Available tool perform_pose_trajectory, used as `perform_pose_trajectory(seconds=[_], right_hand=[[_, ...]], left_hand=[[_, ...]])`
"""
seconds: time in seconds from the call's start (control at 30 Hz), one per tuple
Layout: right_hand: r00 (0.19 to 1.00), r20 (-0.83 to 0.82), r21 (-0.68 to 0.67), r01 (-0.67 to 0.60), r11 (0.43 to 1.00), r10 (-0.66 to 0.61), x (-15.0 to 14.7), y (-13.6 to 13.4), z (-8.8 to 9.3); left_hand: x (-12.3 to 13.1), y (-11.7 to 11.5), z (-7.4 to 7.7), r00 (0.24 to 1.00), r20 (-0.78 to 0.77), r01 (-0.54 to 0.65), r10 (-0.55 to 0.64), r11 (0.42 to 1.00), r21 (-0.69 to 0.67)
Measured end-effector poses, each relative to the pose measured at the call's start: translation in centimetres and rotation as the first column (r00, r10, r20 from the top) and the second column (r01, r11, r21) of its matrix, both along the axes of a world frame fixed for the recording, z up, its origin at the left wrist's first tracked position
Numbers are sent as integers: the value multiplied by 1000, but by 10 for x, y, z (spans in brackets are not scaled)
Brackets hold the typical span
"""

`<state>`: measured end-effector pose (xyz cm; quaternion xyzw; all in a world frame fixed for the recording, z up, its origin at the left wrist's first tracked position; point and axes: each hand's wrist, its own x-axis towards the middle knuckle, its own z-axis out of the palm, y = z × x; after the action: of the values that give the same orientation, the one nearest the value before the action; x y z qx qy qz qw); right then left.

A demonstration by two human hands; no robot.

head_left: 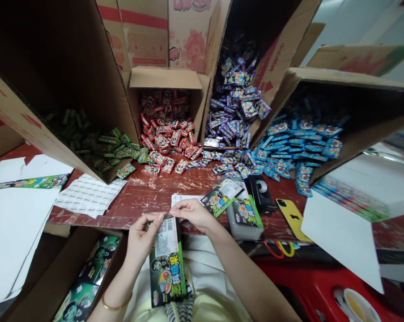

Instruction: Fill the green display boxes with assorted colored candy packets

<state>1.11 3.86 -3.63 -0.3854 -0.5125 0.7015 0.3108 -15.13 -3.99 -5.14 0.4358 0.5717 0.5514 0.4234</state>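
In my left hand (144,235) is a flat black and green candy bag (168,273), hanging upright over my lap. The left thumb presses on its top edge, beside a white printed label with a barcode. My right hand (193,214) has its fingertips pinched together at the bag's top right corner. More black and green bags (222,197) lie on the red table just beyond my right wrist. Another stack of these bags (245,214) rests to the right of that wrist.
Open cartons at the back spill green packets (119,147), red packets (168,138), purple packets (235,120) and blue packets (302,143). At right lie a black device (260,194), a yellow phone (292,219) and scissors (282,249). Label sheets (91,194) lie left, above a box (37,277).
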Motion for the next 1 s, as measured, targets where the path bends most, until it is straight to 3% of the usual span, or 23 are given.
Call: perform_pose_trajectory(seconds=[0.07, 0.13, 0.2, 0.37, 0.5, 0.7, 1.0], right_hand=[[999, 15, 184, 35, 982, -39, -2, -10, -5], [998, 32, 438, 40, 898, -60, 0, -16, -13], [992, 86, 578, 24, 815, -90, 4, -13, -23], [888, 327, 535, 108, 838, -324, 17, 45, -51], [896, 368, 519, 24, 854, -249, 19, 88, -59], [945, 309, 480, -58, 875, -107, 24, 94, -62], [980, 201, 425, -94, 900, 7, 6, 104, -79]], left_hand=[[0, 1, -5, 1000, 0, -10, 10, 1000, 14], [-1, 5, -14, 1000, 1, -14, 14, 1000, 8], [-2, 12, -26, 1000, 1, 3, -3, 1000, -7], [5, 40, -51, 993, 13, 120, -120, 993, -8], [15, 56, -56, 982, -6, 188, -189, 982, -27], [19, 60, -59, 978, -15, 207, -208, 977, -48], [20, 60, -60, 978, -23, 207, -209, 977, -60]])
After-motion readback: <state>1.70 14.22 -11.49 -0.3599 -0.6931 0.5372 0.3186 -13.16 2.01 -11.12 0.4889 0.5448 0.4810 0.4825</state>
